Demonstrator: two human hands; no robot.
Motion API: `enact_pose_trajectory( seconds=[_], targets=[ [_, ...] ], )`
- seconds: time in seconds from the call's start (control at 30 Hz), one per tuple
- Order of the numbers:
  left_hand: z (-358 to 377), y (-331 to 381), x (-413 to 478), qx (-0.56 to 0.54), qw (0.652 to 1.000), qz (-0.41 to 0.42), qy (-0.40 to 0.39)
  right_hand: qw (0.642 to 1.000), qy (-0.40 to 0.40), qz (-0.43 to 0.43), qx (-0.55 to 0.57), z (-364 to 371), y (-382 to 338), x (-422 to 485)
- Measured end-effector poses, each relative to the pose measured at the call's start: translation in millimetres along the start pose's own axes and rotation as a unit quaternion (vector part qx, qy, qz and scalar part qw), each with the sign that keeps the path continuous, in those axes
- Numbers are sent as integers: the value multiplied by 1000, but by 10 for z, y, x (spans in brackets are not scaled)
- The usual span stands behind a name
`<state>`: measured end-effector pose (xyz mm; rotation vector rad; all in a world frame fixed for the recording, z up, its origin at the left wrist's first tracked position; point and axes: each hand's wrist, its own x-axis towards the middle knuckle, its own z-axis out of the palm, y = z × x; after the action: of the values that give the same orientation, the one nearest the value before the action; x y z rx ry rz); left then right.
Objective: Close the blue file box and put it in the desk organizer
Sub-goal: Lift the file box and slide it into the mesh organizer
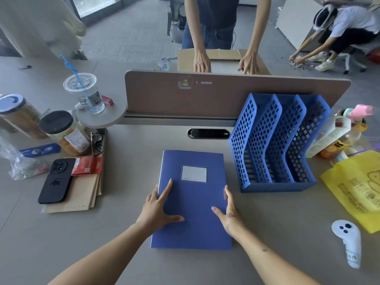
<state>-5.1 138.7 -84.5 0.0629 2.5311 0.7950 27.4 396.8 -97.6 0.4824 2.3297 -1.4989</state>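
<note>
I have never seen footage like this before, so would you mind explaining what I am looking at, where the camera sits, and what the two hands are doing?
There is no machine here. One wide-angle camera is worn on a person's head and looks forward and down, so the two bare arms entering from the bottom are the wearer's own.

The left hand and right hand rest flat on a blue file box, which lies closed on the grey desk. Neither hand grips it. To its right stands the empty blue desk organizer, where the box should go.

Also on the desk: a black phone, a white controller, a yellow bag, and an iced drink cup. Other people work beyond the desk divider.
</note>
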Motion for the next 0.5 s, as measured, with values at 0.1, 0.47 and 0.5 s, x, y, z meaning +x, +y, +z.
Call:
enact_pose_trajectory(
  seconds=[0.1, 0.47, 0.5],
  targets=[
    [-38, 12, -84, -70, 997, 32, 33, 998, 40, -29, 36, 84, -65, -43],
    [-643, 247, -52, -153, 968, 146, 135, 993, 47, -102, 25, -816, -1309, -293],
    [-659, 264, -41, -148, 967, 154, 135, 995, 14, -99, 11, -937, -1429, -346]
  ],
)
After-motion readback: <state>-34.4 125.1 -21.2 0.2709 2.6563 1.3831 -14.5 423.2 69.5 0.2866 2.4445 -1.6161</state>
